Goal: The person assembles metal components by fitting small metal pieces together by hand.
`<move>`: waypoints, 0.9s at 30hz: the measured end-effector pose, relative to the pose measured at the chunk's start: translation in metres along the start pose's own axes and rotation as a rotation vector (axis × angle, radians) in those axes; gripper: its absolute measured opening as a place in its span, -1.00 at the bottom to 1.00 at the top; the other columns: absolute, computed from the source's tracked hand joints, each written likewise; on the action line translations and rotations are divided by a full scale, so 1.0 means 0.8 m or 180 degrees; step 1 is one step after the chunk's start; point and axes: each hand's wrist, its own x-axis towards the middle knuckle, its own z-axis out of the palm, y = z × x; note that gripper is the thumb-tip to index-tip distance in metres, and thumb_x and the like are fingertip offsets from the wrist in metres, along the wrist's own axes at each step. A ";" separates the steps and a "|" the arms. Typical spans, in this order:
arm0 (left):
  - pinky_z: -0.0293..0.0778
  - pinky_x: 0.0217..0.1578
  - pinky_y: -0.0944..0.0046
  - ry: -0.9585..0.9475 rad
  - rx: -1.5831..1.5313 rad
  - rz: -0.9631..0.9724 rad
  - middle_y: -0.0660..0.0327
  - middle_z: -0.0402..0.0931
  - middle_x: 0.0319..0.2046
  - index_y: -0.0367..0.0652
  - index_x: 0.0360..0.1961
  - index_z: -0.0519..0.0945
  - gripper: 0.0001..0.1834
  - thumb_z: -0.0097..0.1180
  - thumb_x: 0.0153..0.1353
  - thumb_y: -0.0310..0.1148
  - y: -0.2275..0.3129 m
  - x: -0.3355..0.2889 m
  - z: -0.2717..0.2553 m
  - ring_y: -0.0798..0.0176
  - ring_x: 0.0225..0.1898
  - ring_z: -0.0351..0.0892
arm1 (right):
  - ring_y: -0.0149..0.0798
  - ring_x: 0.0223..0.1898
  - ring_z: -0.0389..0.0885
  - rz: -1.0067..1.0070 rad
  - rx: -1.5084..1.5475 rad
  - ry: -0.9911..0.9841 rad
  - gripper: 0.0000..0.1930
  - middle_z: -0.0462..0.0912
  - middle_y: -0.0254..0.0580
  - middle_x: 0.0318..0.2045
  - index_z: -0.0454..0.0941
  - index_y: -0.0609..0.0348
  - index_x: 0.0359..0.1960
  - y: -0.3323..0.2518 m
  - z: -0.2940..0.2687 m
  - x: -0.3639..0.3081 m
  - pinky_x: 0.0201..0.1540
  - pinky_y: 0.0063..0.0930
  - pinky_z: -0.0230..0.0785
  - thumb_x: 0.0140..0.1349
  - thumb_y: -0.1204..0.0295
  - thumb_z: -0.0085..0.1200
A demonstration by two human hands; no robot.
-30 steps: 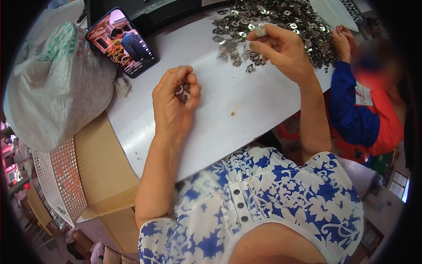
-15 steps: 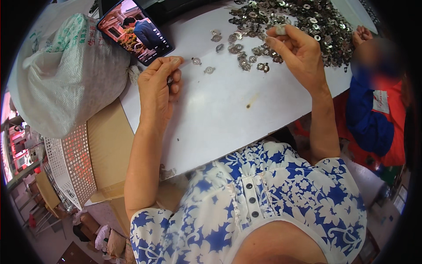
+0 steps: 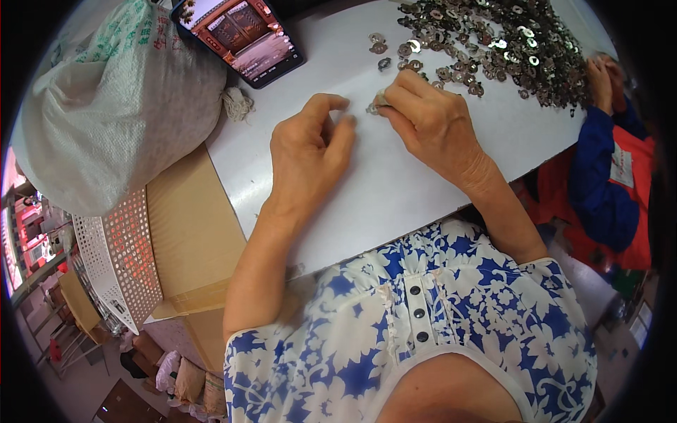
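Blouse (image 3: 486,310) with blue and white flowers is seen nearest, and from its short sleeves two bare forearms (image 3: 257,275) are stretched forward over the white tabletop (image 3: 352,211). The left hand (image 3: 300,151) is held with its back upward; its index finger and thumb are pointed toward the right hand, and a gap is left between their tips. Its other fingers are curled and hidden, so it cannot be told whether something is held in the palm. The right hand (image 3: 434,123) is turned toward the left one, knuckles up, and a small metal piece (image 3: 372,109) is pinched at the tips of its thumb and forefinger. This piece is placed between the two hands, not touched by the left. It looks thin and silvery, but its outline is partly covered by the fingers.

Beyond the right hand, loose metal pieces (image 3: 412,48) are scattered, ring-like and grey. Farther to the right, a large pile (image 3: 522,49) of similar pieces is heaped, some shining brightly, others dark. At far left, a phone (image 3: 243,35) with lit screen is placed beside a white woven sack (image 3: 120,134). Near the pile's right edge, another person's hands (image 3: 601,84) are held close together.
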 end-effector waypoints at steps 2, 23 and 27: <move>0.33 -0.58 0.35 -0.0184 -0.0844 -0.0327 0.24 0.54 -0.66 -0.26 -0.20 0.67 -0.81 0.23 0.17 -0.42 -0.003 0.000 -0.002 0.41 -0.63 0.47 | -0.14 -0.47 0.64 -0.0106 0.0033 0.0079 -0.87 0.52 -0.16 -0.41 0.58 0.19 -0.28 0.003 -0.002 -0.004 -0.42 -0.38 0.50 0.16 0.53 0.25; 0.17 -0.64 0.54 -0.0757 -0.3402 -0.1655 0.31 0.57 -0.53 -0.22 -0.35 0.64 -0.92 0.27 0.20 -0.44 0.014 0.010 -0.010 0.56 -0.62 0.39 | -0.27 -0.58 0.60 0.0503 0.0850 -0.0203 -0.77 0.60 -0.22 -0.36 0.64 0.20 -0.12 -0.002 -0.016 -0.007 -0.42 -0.43 0.47 0.17 0.55 0.24; 0.09 -0.66 0.57 -0.1001 -0.3976 -0.1759 0.31 0.55 -0.53 -0.20 -0.28 0.62 -0.90 0.24 0.23 -0.42 0.012 0.010 -0.008 0.57 -0.60 0.38 | -0.24 -0.58 0.59 -0.0399 0.0021 0.0155 -0.79 0.57 -0.22 -0.37 0.63 0.18 -0.15 0.022 0.011 -0.014 -0.44 -0.44 0.44 0.15 0.53 0.26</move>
